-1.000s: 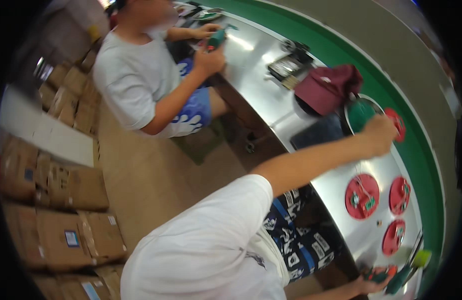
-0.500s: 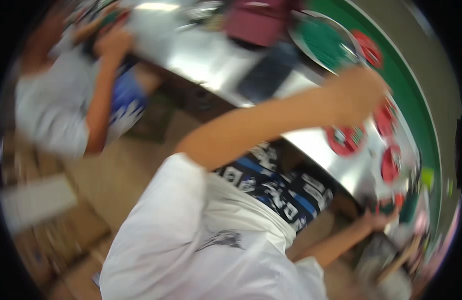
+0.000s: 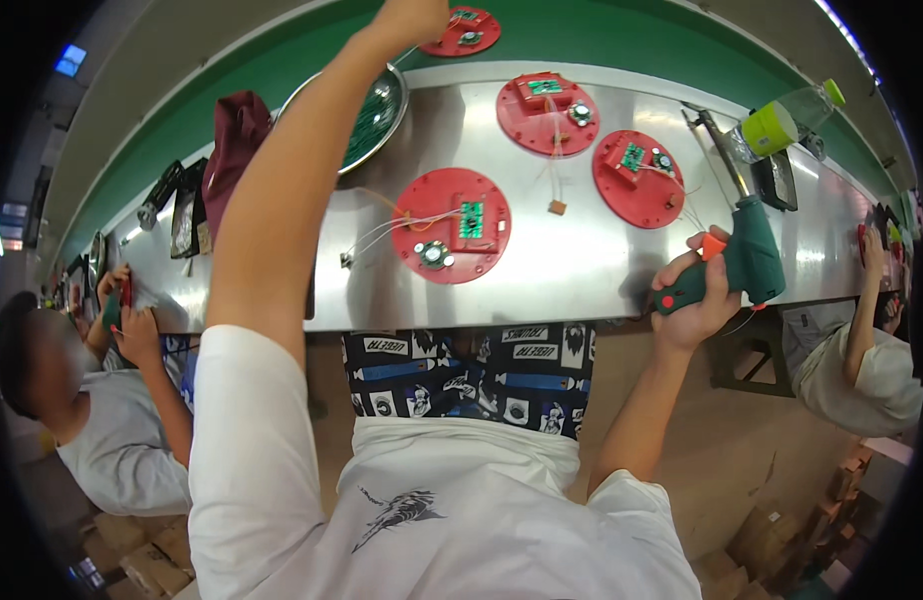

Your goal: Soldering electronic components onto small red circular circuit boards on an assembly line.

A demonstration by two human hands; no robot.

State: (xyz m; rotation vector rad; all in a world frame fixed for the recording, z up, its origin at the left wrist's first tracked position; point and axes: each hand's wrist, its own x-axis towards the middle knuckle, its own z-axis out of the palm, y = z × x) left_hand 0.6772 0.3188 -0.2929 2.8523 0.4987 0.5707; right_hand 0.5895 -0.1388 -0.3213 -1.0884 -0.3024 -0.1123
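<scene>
Green with orange parts, the power screwdriver is clamped in the right hand's fingers at the desk's near right. I cannot tell how the left hand's fingers stand.

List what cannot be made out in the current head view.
Left hand, head view: cut off by the top edge; its grip is unclear.
Metal bowl, head view: partly hidden behind the left forearm.
Green board on the nearest red disc, head view: fine details too small.
</scene>
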